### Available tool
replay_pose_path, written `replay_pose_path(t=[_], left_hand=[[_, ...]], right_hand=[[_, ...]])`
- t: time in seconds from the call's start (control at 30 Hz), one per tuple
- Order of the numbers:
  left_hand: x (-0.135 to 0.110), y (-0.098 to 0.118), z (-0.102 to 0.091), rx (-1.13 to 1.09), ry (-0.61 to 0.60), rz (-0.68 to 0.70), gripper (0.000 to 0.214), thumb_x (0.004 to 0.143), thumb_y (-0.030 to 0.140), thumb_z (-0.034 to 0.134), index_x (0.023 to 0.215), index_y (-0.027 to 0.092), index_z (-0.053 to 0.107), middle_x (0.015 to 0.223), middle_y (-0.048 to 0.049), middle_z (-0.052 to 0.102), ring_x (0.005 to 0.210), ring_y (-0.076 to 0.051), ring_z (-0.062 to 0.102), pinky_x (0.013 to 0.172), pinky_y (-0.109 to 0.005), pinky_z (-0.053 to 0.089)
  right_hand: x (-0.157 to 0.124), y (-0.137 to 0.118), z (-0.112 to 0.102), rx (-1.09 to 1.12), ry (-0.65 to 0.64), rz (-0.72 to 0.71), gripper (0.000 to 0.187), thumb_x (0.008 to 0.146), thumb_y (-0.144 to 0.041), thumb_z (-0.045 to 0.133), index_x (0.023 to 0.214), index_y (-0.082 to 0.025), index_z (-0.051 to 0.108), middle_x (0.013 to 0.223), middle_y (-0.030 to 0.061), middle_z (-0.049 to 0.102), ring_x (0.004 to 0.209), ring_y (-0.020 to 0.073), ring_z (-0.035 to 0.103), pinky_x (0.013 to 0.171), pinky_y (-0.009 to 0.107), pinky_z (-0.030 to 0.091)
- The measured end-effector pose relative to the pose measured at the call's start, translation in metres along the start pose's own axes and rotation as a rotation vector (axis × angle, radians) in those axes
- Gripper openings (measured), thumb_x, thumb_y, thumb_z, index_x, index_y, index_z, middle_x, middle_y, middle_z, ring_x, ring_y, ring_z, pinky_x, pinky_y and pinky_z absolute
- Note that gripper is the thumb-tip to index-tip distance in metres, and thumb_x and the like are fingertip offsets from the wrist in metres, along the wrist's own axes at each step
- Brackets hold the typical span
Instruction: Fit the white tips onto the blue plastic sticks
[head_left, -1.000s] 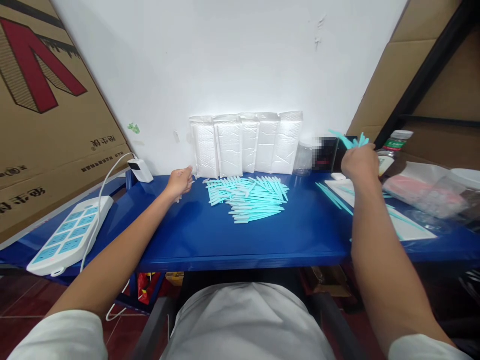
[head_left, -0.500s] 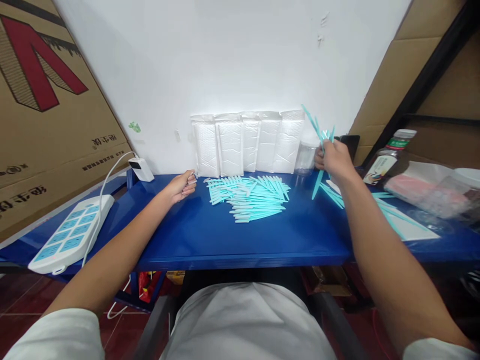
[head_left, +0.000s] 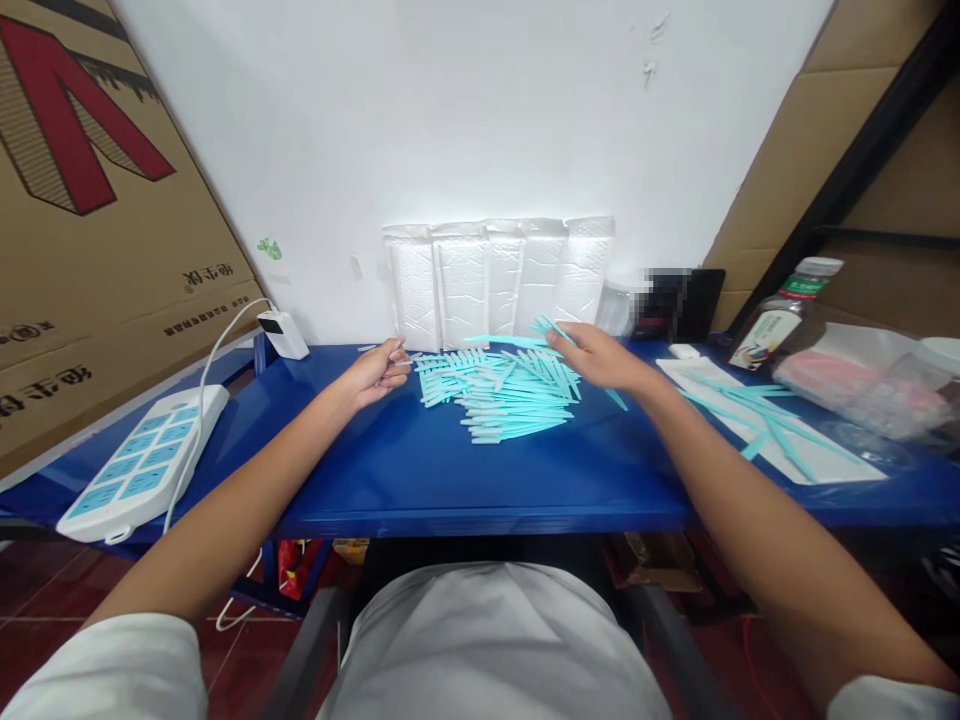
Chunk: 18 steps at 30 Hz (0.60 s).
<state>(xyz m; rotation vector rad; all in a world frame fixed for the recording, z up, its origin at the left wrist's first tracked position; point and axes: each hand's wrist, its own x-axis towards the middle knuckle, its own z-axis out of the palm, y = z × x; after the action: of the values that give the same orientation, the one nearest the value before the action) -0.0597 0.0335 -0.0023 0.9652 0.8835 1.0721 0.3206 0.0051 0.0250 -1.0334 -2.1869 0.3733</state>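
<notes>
On the blue table lies a pile of slim turquoise sticks with pale, whitish ends (head_left: 517, 405). My right hand (head_left: 596, 355) is at the pile's upper right edge, its fingers closed on several turquoise sticks (head_left: 551, 325). Their ends poke out past the fingertips, and one more tip shows below the palm. To the left of the pile, my left hand (head_left: 375, 372) is closed, thumb and fingertips pressed together. Whatever is in that pinch is too small to make out.
White padded mailers (head_left: 465, 285) lean against the wall behind the pile, beside a clear jar (head_left: 616, 305). At right, more turquoise sticks lie on a white sheet (head_left: 795, 445), near a bottle (head_left: 780, 315) and a pink package (head_left: 847, 375). A power strip (head_left: 150, 455) sits at left.
My right hand has come down and left from beside the jar to the pile, carrying turquoise sticks. My left hand has shifted slightly right, closer to the pile.
</notes>
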Motion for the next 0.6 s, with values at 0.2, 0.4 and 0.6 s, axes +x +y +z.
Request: replay_pose_path(t=[0.2,0.4,0.6], left_hand=[[-0.006,-0.004,0.024,-0.009,-0.045,0.05,0.049,0.096,0.04,0.068,0.064,0.02,0.038,0.057,0.0079,0.031,0.04,-0.003,0.025,0.033,-0.015,0.019],[-0.008,-0.01,0.033,-0.005,0.029,0.045,0.05,0.096,0.043,0.068,0.063,0.02,0.039,0.056,0.0072,0.034,0.039,-0.003,0.024,0.034,-0.017,0.02],[-0.007,-0.008,0.026,0.029,0.072,0.035,0.048,0.097,0.042,0.066,0.065,0.019,0.039,0.065,0.0014,0.052,0.039,-0.001,0.023,0.033,-0.016,0.02]], right_hand=[[-0.006,-0.026,0.001,0.206,-0.211,0.121,0.055,0.096,-0.075,0.042,0.077,-0.023,0.039,0.067,-0.0012,0.04,0.062,0.0153,0.041,0.058,0.029,0.037],[-0.004,-0.014,0.012,0.074,-0.216,0.057,0.056,0.098,-0.075,0.036,0.081,-0.022,0.045,0.074,0.0016,0.048,0.071,0.0179,0.046,0.065,0.031,0.041],[-0.002,-0.009,0.016,-0.045,-0.189,0.033,0.055,0.101,-0.071,0.032,0.08,-0.022,0.046,0.077,0.003,0.053,0.073,0.0192,0.047,0.071,0.033,0.04]])
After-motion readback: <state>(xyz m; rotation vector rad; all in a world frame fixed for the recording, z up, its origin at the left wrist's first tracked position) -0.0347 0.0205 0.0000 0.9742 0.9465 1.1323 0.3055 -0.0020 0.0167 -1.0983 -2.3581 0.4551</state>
